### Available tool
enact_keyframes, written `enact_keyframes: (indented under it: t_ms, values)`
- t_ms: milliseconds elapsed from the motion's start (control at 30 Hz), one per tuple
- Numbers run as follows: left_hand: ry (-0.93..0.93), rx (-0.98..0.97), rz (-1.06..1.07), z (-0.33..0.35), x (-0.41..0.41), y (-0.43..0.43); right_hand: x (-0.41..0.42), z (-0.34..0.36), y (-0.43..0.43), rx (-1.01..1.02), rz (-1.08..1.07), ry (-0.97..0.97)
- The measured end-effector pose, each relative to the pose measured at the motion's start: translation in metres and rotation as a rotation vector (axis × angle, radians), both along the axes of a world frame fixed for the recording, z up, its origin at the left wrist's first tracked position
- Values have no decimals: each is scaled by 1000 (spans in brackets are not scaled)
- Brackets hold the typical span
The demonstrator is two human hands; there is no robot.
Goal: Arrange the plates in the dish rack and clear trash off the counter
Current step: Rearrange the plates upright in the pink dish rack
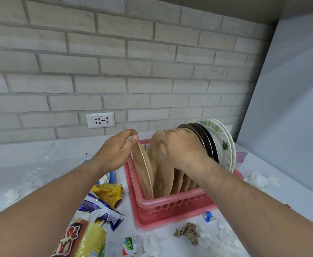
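head view: both forearms reach forward over the tabletop (22, 164) to the pink dish rack (170, 206), which sits toward the far right side. the left hand (118, 147) pinches the top rim of a tan plate (142, 169) between thumb and fingertips; the plate stands tilted at the rack's left end. the right hand (181, 149) curls over the tops of the upright stacked plates (161, 164) beside it. wrappers (103, 201) and a brown paper wad (188, 232) lie toward the near edge.
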State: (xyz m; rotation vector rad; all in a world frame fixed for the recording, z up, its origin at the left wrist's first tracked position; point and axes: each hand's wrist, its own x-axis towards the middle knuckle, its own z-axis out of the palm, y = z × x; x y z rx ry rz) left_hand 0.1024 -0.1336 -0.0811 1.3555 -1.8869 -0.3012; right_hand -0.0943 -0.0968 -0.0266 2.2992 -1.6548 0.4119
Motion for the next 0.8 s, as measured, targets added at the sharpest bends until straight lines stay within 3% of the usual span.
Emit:
enact_keyframes:
  t_ms: [100,233,333,433,633,800]
  values:
    - [-59,32,-15,4,2,-4,4,4,2,-16,48,-77]
    - [-168,-17,4,2,1,-7,18,-15,6,236,137,-236]
    - [-222,-120,16,-1,-4,-7,25,-33,11,325,149,-214]
    - [-248,-148,17,3,-7,-7,26,-35,16,224,170,-145]
    - [-238,-298,1,41,-19,-7,17,-13,12,19,208,-202]
    - [-291,-259,-17,46,-27,-9,13,-12,12,62,183,-215]
